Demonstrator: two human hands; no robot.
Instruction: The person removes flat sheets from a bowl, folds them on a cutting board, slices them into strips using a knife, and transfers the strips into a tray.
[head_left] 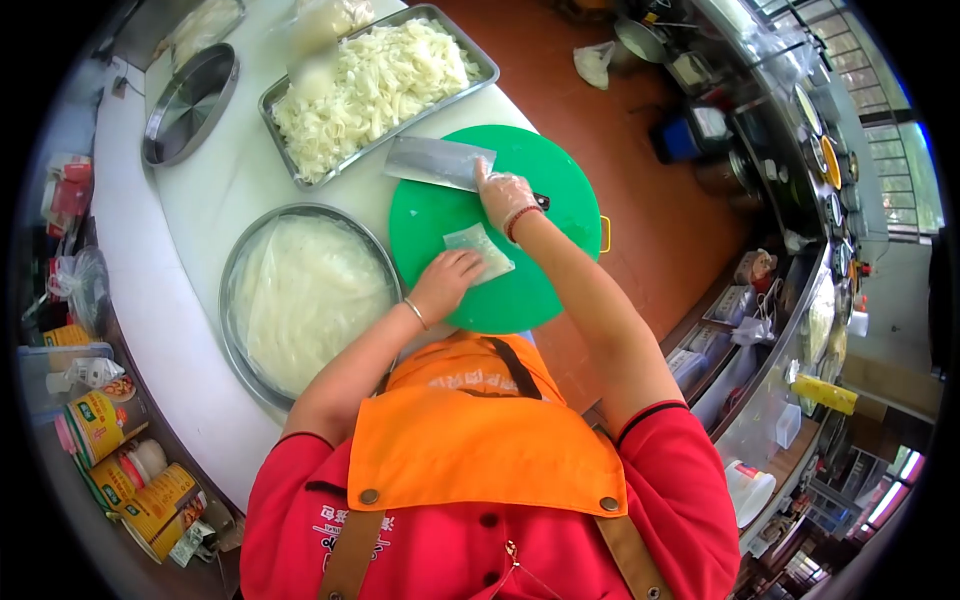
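My right hand (508, 203), in a clear plastic glove, is closed on the black handle of a cleaver (432, 163), one finger stretched along the blade. The broad blade lies nearly flat over the far left edge of a round green cutting board (560, 270). Lower on the board is a small folded stack of translucent white noodle sheets (485, 254). My left hand (447, 285) presses its curled fingertips on the stack's left side, with a bracelet at the wrist. Left of the board stands a round metal pan (233, 325) holding large white noodle sheets (310, 295).
A rectangular metal tray (400, 127) heaped with cut wide noodles (375, 90) sits beyond the board. An oval steel pan (190, 105) is at the back left of the white table (200, 215). Yellow-labelled tubs (100, 425) line the left shelf. Cooking equipment lines the right side.
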